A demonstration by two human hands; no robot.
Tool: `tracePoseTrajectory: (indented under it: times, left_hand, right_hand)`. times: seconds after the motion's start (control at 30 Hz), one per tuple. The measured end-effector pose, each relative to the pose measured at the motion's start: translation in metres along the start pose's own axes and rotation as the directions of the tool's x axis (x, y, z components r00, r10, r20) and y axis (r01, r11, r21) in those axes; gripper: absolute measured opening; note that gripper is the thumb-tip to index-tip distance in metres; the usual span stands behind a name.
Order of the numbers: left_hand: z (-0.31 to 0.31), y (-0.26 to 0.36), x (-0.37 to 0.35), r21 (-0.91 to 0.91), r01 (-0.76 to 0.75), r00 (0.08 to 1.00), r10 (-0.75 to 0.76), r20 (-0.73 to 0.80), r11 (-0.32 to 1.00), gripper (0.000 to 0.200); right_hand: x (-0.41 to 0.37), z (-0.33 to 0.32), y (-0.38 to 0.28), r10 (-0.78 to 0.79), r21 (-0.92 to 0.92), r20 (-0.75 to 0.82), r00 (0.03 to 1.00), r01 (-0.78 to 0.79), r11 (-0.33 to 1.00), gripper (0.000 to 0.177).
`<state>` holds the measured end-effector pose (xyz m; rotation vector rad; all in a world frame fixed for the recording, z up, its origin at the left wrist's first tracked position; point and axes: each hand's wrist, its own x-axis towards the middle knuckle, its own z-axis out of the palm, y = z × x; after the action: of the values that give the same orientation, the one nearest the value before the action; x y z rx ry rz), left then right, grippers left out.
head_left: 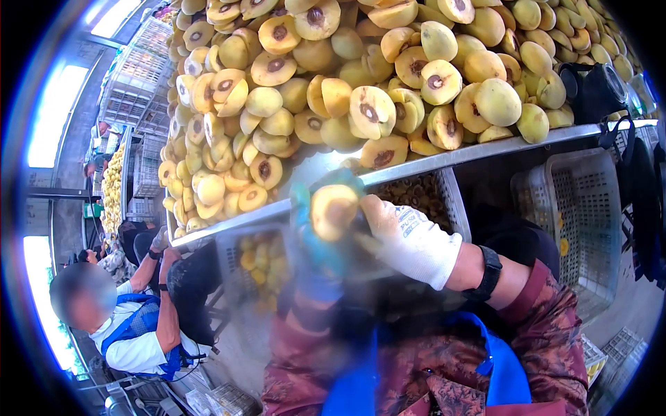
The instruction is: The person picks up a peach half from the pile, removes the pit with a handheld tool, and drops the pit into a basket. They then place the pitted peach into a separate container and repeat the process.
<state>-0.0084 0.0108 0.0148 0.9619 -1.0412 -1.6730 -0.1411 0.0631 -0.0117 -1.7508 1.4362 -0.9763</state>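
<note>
- left hand [316, 236], teal glove: fingers wrapped round yellow fruit [334, 210]
- right hand [406, 239], white glove, at fruit's 3 o'clock: finger grip blurred, cannot tell
- fruit pile [361, 90] on worktop [485, 149], 12 o'clock

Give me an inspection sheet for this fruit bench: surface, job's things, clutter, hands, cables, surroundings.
Surface: metal table, piled with halved yellow fruit, pit hollows showing in many.
Job's things: fruit piece, held just below the table edge.
Clutter: black bag at the table's right end.
Hands: left hand, teal glove, grips the fruit piece; right hand, white glove, touches it, grip blurred.
Cables: nothing seen.
Surroundings: plastic crates under the table; a co-worker at left.
</note>
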Motion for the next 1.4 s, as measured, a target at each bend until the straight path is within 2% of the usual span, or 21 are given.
tracePoseTrajectory:
  times: [0.17, 0.33, 0.4, 0.47, 0.57, 0.67, 0.77, 0.83, 0.87, 0.9, 0.97, 1.0, 1.03, 1.07, 1.1, 1.13, 1.2, 1.23, 1.3, 1.37, 1.4]
  left_hand:
    - [0.006, -0.005, 0.001, -0.144, 0.004, 0.997, 0.007, 0.076, 0.99, 0.063]
    - [0.006, -0.004, -0.002, -0.124, 0.004, 0.994, 0.01, 0.108, 0.992, 0.064]
    - [0.003, -0.004, -0.003, -0.072, 0.006, 0.995, 0.001, 0.095, 0.997, 0.062]
    - [-0.001, -0.007, -0.003, 0.061, -0.091, 0.991, 0.085, 0.105, 0.994, 0.058]
    - [0.002, -0.005, -0.004, 0.039, -0.078, 0.995, 0.075, 0.065, 0.996, 0.057]
    - [-0.003, -0.007, -0.004, 0.148, -0.204, 0.974, 0.186, 0.126, 0.968, 0.055]
    - [-0.002, -0.007, -0.001, -0.077, -0.064, 0.998, 0.065, 0.018, 0.995, 0.054]
    - [-0.004, -0.004, 0.006, -0.107, -0.125, 0.992, 0.124, -0.019, 0.986, 0.056]
    - [-0.002, -0.001, 0.011, -0.166, -0.145, 0.988, 0.134, -0.077, 0.975, 0.058]
    - [0.0, 0.002, 0.014, -0.223, -0.166, 0.981, 0.138, -0.136, 0.961, 0.06]
    - [0.01, 0.004, 0.01, -0.013, -0.217, 0.972, 0.214, -0.098, 0.976, 0.064]
    - [-0.018, -0.016, 0.005, 0.414, -0.333, 0.933, 0.359, 0.015, 0.847, 0.053]
    - [-0.018, -0.016, 0.005, 0.741, -0.411, 0.883, 0.434, 0.179, 0.531, 0.043]
    - [-0.007, -0.022, 0.001, 0.454, -0.367, 0.927, 0.363, 0.099, 0.812, 0.049]
    - [0.03, -0.008, -0.003, 0.093, -0.262, 0.965, 0.258, 0.056, 0.961, 0.056]
    - [0.015, -0.011, -0.001, 0.258, -0.264, 0.964, 0.253, 0.077, 0.929, 0.05]
    - [0.005, -0.01, 0.0, 0.194, -0.164, 0.986, 0.158, 0.045, 0.967, 0.045]
    - [0.011, -0.007, 0.0, -0.043, -0.062, 0.998, 0.063, 0.018, 0.997, 0.045]
    - [0.01, -0.003, 0.002, -0.244, -0.005, 1.0, -0.001, -0.023, 0.97, 0.044]
    - [-0.002, -0.007, 0.007, -0.17, -0.081, 0.993, 0.064, -0.1, 0.982, 0.043]
    - [-0.004, -0.006, 0.006, -0.183, -0.117, 0.992, 0.122, 0.014, 0.976, 0.044]
  right_hand:
    - [-0.005, 0.01, 0.006, -0.088, 0.041, -0.086, 0.992, 0.092, 0.995, 0.033]
    - [-0.005, 0.004, -0.004, 0.109, 0.318, 0.077, 0.991, -0.128, 0.939, 0.02]
    - [-0.006, 0.005, -0.005, 0.103, 0.355, 0.091, 0.99, -0.129, 0.926, 0.019]
    - [-0.008, 0.011, 0.002, -0.044, 0.213, -0.008, 0.999, 0.045, 0.976, 0.017]
    - [-0.007, 0.033, 0.016, -0.173, 0.198, -0.2, 0.964, 0.212, 0.957, 0.017]
    - [-0.006, 0.033, 0.02, -0.144, 0.273, -0.074, 0.987, 0.159, 0.949, 0.02]
    - [-0.003, 0.015, 0.005, 0.019, 0.291, 0.128, 0.992, -0.056, 0.955, 0.03]
    - [0.0, 0.013, -0.007, 0.032, 0.407, 0.033, 0.999, -0.042, 0.912, 0.041]
    - [0.0, 0.007, -0.013, 0.182, 0.55, 0.165, 0.969, -0.244, 0.799, 0.044]
    - [0.002, 0.004, -0.016, 0.213, 0.653, 0.221, 0.952, -0.306, 0.692, 0.043]
    - [0.004, -0.002, -0.018, 0.254, 0.803, 0.335, 0.907, -0.416, 0.427, 0.041]
    - [0.007, -0.01, -0.019, 0.303, 0.782, 0.316, 0.899, -0.428, 0.453, 0.041]
    - [0.01, -0.019, -0.02, 0.351, 0.76, 0.296, 0.888, -0.442, 0.476, 0.041]
    - [0.015, -0.012, -0.006, 0.275, 0.673, -0.026, 0.961, -0.187, 0.716, 0.043]
    - [0.021, -0.009, 0.0, 0.112, 0.466, -0.32, 0.941, 0.054, 0.883, 0.044]
    - [0.018, -0.017, 0.006, 0.145, 0.448, -0.275, 0.951, -0.007, 0.894, 0.043]
    - [0.018, -0.022, 0.011, 0.071, 0.315, -0.307, 0.949, 0.031, 0.949, 0.04]
    - [0.019, -0.023, 0.009, 0.086, 0.309, -0.307, 0.948, 0.013, 0.951, 0.039]
    - [0.014, -0.024, 0.002, 0.125, 0.257, -0.227, 0.966, -0.065, 0.964, 0.039]
    - [0.01, -0.025, -0.004, 0.175, 0.235, -0.111, 0.978, -0.145, 0.961, 0.038]
    - [0.008, -0.019, -0.003, 0.158, 0.218, -0.101, 0.982, -0.133, 0.967, 0.037]
